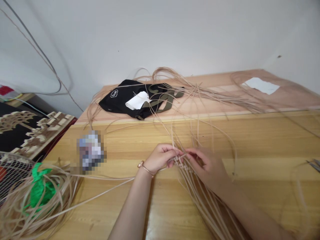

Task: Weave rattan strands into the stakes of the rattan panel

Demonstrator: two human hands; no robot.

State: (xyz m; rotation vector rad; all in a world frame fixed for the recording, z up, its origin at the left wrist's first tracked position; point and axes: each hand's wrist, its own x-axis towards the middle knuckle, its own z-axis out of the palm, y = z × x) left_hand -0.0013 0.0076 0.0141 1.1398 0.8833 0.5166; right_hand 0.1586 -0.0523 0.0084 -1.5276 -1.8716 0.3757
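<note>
A small woven piece of tan rattan strips (183, 165) is between my hands, over the middle of the wooden table. Its long loose ends fan out toward the back and run down toward the near edge at the right. My left hand (163, 156), with a bracelet on its wrist, pinches the left edge of the weave between thumb and fingers. On the other side my right hand (208, 166) is closed, its thumb and forefinger pinching a strip at the top of the weave. Its other fingers are partly hidden and slightly blurred.
A coil of rattan (62, 200) with a green tie (41, 190) lies at left. Further back are a black bag (117, 96), white paper (137, 100), and a loose strip bundle (220, 95). Another paper (261, 85) is at back right. A dark metal tool (313, 165) sits at the right edge.
</note>
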